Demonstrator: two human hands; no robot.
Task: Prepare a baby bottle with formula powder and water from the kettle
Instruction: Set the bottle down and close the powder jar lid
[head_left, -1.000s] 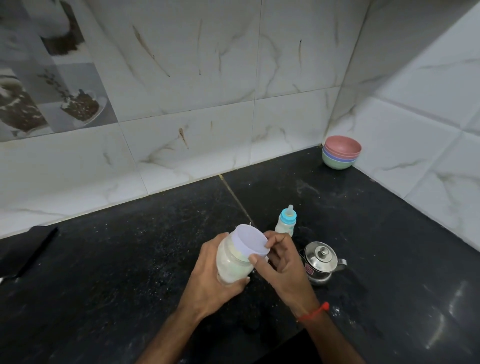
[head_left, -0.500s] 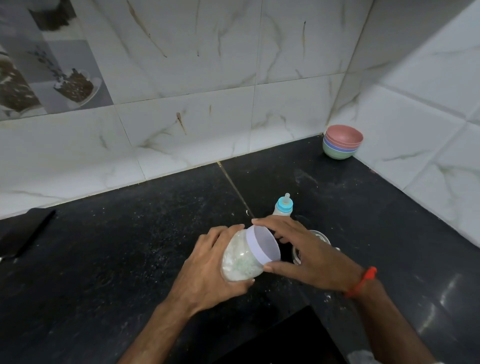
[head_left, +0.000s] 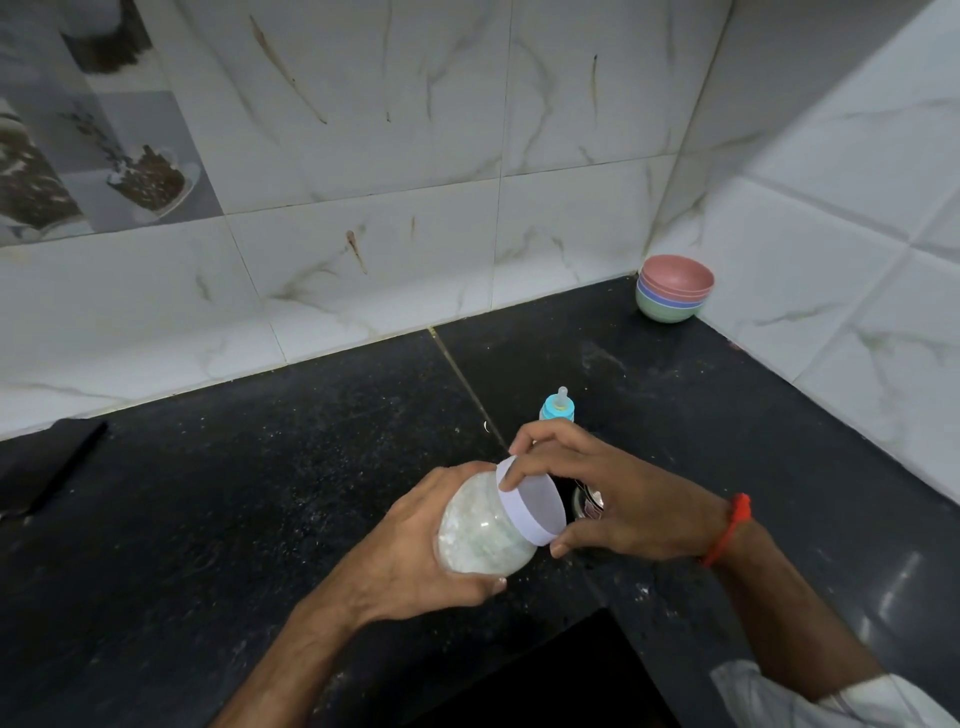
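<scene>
Formula jar (head_left: 480, 525), clear-bodied with pale powder inside, is held tilted above the black countertop (head_left: 208, 519), its mouth aimed toward 2 o'clock. The left hand (head_left: 415, 561) is wrapped around the jar's body from 7 o'clock, fingers closed firmly on it; part of the body is covered by that hand. The right hand (head_left: 623, 493) is clamped on the white lid (head_left: 530, 506), thumb at the lid's lower edge and fingers over its upper rim. Whether the lid is fully seated or partly unscrewed cannot be told.

A baby bottle (head_left: 557, 408) is noted just beyond the right hand at 12 o'clock from it; only the blue collar and clear teat are visible, the body being hidden behind the fingers. A metal kettle (head_left: 587, 506) is almost wholly concealed beneath the right palm; a small shiny section alone is seen, and its lid and handle cannot be made out.

A red thread band (head_left: 730, 527) is worn on the right wrist. A white sleeve (head_left: 810, 701) is cut off at the lower right edge. Stacked bowls (head_left: 674, 293), pink uppermost, are set in the tiled corner at 1 o'clock, well apart from the hands. A dark flat object (head_left: 47, 462) at 9 o'clock is cut off by the frame and cannot be identified.
</scene>
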